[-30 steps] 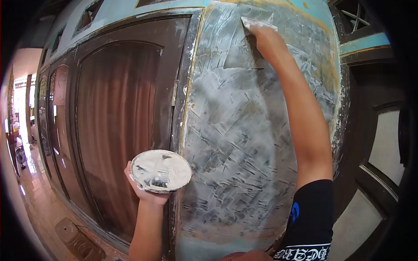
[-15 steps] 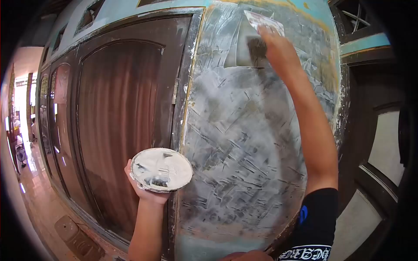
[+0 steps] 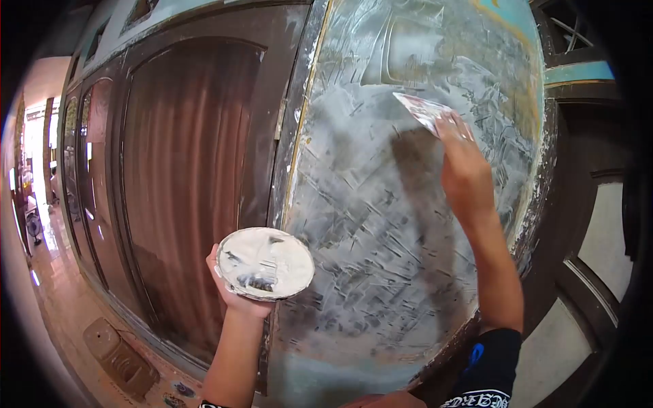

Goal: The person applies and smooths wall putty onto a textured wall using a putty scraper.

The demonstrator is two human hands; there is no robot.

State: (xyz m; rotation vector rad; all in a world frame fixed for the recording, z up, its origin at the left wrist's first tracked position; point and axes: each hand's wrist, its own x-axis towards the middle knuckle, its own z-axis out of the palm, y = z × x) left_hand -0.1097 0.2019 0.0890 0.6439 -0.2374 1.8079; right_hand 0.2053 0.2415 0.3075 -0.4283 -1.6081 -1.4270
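Note:
My left hand is wrapped under a shallow round container, its open top facing me. Off-white putty covers most of its inside, with darker bare patches showing through. Higher up, my right hand grips a flat, putty-smeared scraper, fingers pressed along its near end. The scraper's pointed corner faces up and left, close to the wall in this view. Grey-white putty streaks and dark scrape marks cover that wall. Above the scraper, a curved ridge of putty outlines a smoother patch.
A brown wooden door with a curtained pane stands left of the wall, its frame flecked with white. Another dark door with pale panels is on the right. A brown plastic chair sits low on the left floor.
My right hand has come down the wall with the scraper, leaving a fresh putty patch above. The container in my left hand has shifted slightly right in view.

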